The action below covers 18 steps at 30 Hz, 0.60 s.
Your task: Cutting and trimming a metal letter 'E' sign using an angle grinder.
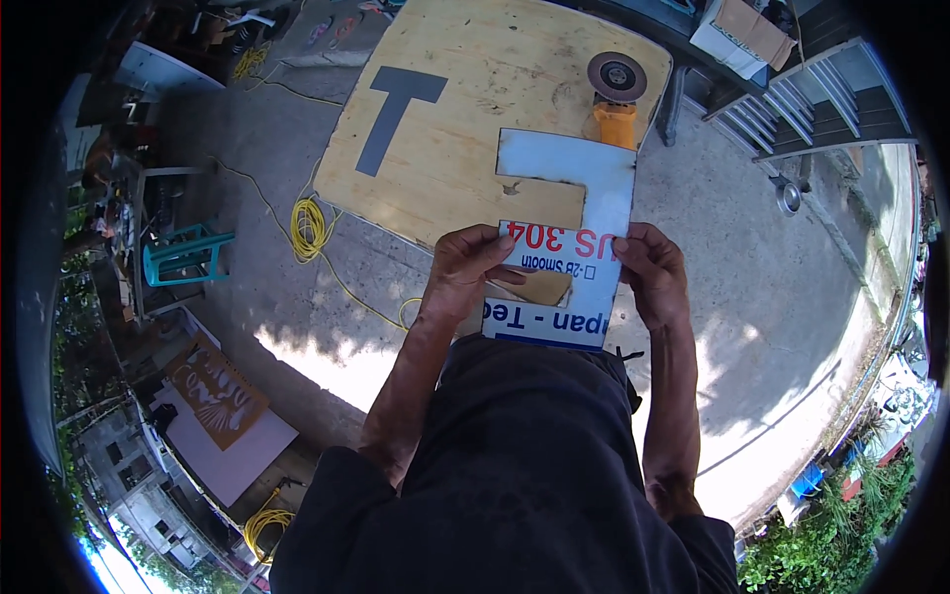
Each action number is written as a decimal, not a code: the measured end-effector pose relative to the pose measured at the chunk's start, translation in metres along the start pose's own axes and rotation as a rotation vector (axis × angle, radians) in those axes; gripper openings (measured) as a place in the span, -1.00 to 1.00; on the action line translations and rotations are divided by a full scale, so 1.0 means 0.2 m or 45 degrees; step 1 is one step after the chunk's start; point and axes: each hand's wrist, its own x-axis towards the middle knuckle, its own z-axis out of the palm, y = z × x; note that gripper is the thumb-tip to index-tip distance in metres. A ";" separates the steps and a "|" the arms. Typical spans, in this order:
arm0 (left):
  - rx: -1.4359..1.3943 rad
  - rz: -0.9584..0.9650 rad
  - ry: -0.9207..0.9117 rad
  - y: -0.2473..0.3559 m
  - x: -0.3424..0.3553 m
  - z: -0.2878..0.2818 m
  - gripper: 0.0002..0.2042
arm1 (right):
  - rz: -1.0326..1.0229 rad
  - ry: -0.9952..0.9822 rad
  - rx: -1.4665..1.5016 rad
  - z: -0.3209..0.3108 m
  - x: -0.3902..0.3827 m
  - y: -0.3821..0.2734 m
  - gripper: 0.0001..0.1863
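Surface (515,59), one: I list a pale wooden board, stained and scuffed, with rounded corners, filling the upper centre of the frame. On it, left part: a grey T-shaped plate (391,114), lying flat; upper right corner: an angle grinder (616,124), yellow body, brown disc uppermost. Held item, one: a white printed plate (609,198), centre of the frame, cut as a spine with three arms toward the left, edges darkened in places, raised in front of the near edge of the surface. Hands, two, both nearly closed in a pinch: I see the left hand (465,262) gripping the end of the middle arm, its fingers showing in the gap below, and the right hand (653,267) gripping the spine's right edge. Floor (732,228): grey concrete, sunlit toward the lower right. Left of the frame: a coiled yellow cord (310,233) beside the surface, and a teal stool (188,259). Lower left: a brown stencil panel (216,396) overlapping a pale sheet (237,455). Upper right: a cardboard box (737,38) and a grey barred frame (831,94). Lower right: green plants (821,540).
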 end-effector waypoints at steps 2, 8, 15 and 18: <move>0.203 0.113 0.068 0.00 0.00 0.01 -0.83 | -0.024 0.000 -0.008 0.00 -0.01 0.00 -0.82; 0.008 0.190 -0.062 0.06 0.00 0.04 -0.79 | -0.066 -0.026 0.008 -0.02 0.01 -0.03 -0.83; -0.002 0.221 -0.092 0.02 0.03 -0.02 -0.76 | -0.055 0.017 0.046 0.02 0.01 -0.04 -0.83; 0.014 0.216 -0.095 0.02 0.03 -0.05 -0.78 | -0.065 -0.042 0.110 0.04 0.03 -0.03 -0.82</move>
